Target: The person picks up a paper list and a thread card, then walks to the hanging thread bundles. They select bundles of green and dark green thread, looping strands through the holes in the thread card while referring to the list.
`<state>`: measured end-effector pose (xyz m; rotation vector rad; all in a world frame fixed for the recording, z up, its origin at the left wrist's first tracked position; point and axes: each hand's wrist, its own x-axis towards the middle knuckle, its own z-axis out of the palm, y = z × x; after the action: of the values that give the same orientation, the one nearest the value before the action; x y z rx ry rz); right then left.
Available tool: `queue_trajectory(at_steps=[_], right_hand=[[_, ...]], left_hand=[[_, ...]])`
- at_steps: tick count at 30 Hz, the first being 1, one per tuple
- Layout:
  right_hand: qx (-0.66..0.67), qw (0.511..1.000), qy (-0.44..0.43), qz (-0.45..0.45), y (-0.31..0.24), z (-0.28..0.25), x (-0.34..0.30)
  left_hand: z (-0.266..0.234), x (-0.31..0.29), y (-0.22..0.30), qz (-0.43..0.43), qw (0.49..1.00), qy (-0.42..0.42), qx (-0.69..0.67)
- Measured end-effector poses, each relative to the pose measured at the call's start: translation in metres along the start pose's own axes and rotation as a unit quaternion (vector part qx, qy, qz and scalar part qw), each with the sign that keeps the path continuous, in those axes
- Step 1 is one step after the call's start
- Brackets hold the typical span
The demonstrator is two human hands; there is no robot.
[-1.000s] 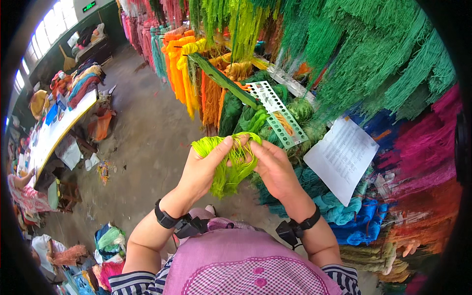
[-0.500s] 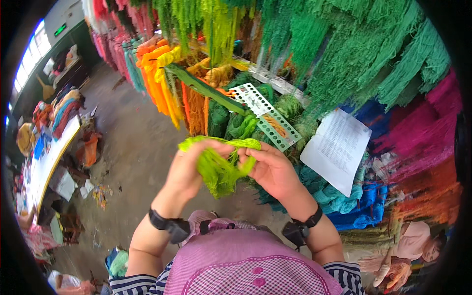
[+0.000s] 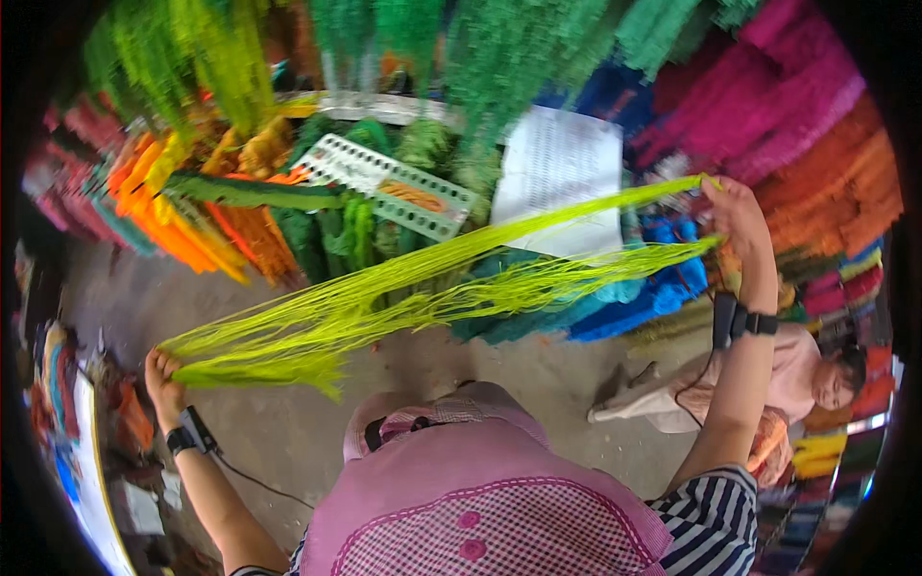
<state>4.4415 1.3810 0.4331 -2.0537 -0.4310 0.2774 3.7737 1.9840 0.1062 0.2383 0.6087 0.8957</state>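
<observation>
A lime-green yarn skein [image 3: 423, 274] is stretched slantwise between my two hands as a long loop, its strands fanned out in two bands. My left hand [image 3: 165, 376], low at the left, is closed round one end. Up at the right, my right hand [image 3: 738, 213] grips the other end, higher than the left. Some strands hang loose near my left hand. Beyond the skein lie a white-and-green card with punched holes [image 3: 437, 211] and a printed paper sheet [image 3: 560, 173], its lower part crossed by the yarn.
Green yarn hanks [image 3: 538, 58] hang at the back, with magenta yarn [image 3: 759, 82] to their right. Orange hanks [image 3: 182, 221] and a dark green strip [image 3: 254, 190] are at the left. Another person [image 3: 792, 374] is at the right. A white table [image 3: 86, 461] stands far left.
My hands have moved wide apart, the left down and leftward, the right up and rightward. The bunched skein is now drawn out long. My view has turned to the right.
</observation>
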Motion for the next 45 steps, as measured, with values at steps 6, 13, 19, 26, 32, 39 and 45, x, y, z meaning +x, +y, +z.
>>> queue_trajectory(at_steps=[6,13,19,26,32,39,45], right_hand=[[-0.058,0.983,0.171,0.019,-0.007,-0.059,0.002],[0.060,0.991,0.112,-0.039,0.041,-0.096,0.025],[-0.072,0.962,-0.261,-0.034,-0.082,0.080,-0.045],[0.269,0.897,-0.322,-0.141,-0.105,0.167,-0.039],[0.152,0.923,-0.334,-0.118,-0.134,0.174,-0.030],[-0.058,0.828,-0.042,-0.556,-0.181,0.190,0.001],[-0.157,0.815,-0.375,-0.413,-0.124,0.294,0.017]], left_hand=[[-0.101,0.047,0.078,0.121,0.969,0.183,0.115],[-0.108,0.020,0.123,0.210,0.936,0.261,0.109],[0.079,-0.035,-0.044,0.077,0.947,-0.267,0.162],[0.239,-0.054,-0.269,0.004,0.910,-0.078,0.407],[0.312,-0.069,-0.334,-0.012,0.953,-0.071,0.295],[0.310,-0.071,-0.336,-0.018,0.970,-0.005,0.244],[0.308,-0.076,-0.337,-0.072,0.978,-0.009,0.197]])
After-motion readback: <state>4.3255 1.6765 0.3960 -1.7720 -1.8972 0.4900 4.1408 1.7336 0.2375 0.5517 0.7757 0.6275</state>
